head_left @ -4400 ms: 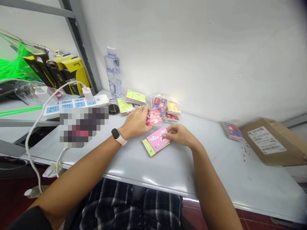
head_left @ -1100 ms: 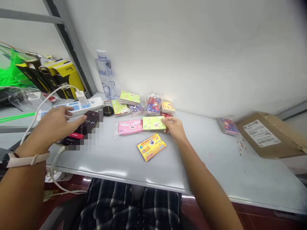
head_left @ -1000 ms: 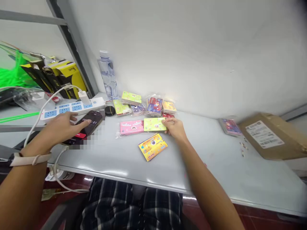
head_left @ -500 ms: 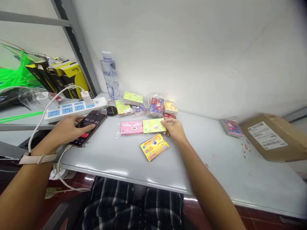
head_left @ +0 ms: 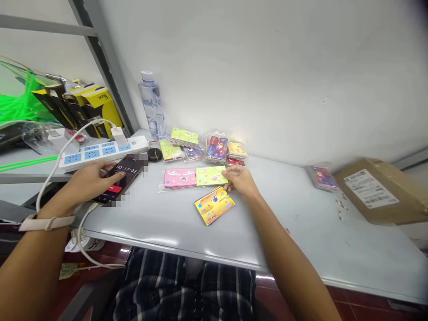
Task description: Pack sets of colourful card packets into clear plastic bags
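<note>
My left hand [head_left: 92, 180] is closed on a phone [head_left: 122, 183], its thumb reaching over the screen, which shows a timer. Fingers of that hand are partly hidden behind the phone's far edge. With its fingertips, my right hand [head_left: 240, 180] pinches the right edge of a green printed card [head_left: 211, 176]. That card lies side by side with a pink card [head_left: 180, 177], which has clear plastic wrapping round it. Just below my right hand, a small stack of cards with a yellow one on top [head_left: 215, 206] rests slanted on the grey table [head_left: 160, 214].
Stacks of wrapped cards [head_left: 217, 148] stand along the wall beside a water bottle [head_left: 153, 107]. At left are a black round case [head_left: 154, 154] and a power strip [head_left: 103, 152] with white cables. A wrapped card pack [head_left: 323, 177] and a cardboard box [head_left: 384, 191] sit at right.
My right hand and the green card have shifted slightly left along with the view. My left thumb has moved a little on the phone, and its lower screen shows more.
</note>
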The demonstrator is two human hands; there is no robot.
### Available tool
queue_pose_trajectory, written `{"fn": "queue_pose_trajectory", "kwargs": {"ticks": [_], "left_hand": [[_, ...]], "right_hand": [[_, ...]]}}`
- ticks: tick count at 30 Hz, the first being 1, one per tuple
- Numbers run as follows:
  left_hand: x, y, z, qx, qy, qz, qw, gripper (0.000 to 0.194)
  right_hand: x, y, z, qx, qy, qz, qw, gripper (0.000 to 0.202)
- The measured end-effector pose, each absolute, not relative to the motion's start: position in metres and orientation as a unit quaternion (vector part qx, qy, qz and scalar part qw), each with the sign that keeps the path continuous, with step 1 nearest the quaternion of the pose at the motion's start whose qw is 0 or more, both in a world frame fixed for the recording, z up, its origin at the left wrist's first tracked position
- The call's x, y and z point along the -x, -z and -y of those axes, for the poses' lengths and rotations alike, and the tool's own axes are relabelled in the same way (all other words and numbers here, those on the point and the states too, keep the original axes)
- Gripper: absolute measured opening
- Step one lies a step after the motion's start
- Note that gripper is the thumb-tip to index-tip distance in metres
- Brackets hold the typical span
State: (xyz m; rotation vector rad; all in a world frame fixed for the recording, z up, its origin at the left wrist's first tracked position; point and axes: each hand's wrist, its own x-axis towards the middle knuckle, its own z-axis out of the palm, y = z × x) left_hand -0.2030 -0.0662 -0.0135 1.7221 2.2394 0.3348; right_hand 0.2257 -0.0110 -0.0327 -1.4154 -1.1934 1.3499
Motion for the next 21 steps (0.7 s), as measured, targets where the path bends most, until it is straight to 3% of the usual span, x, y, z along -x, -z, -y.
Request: {"fn": "queue_pose_trajectory", "kwargs": {"ticks": [13,21], "left_hand": [[0.198,0.01,0.067,-0.594,-0.111,-0.786,0.132,0.078],[0.198,0.008,0.068,-0.61,-0.109,-0.774,0.132,0.07]], "right_hand": [[-0.213,0.035,0.008,0.558,-0.562,0.473,0.386,0.028],[-0.206,0.031,0.013,0.513,-0.441,0.655,0.338,0.013]]}}
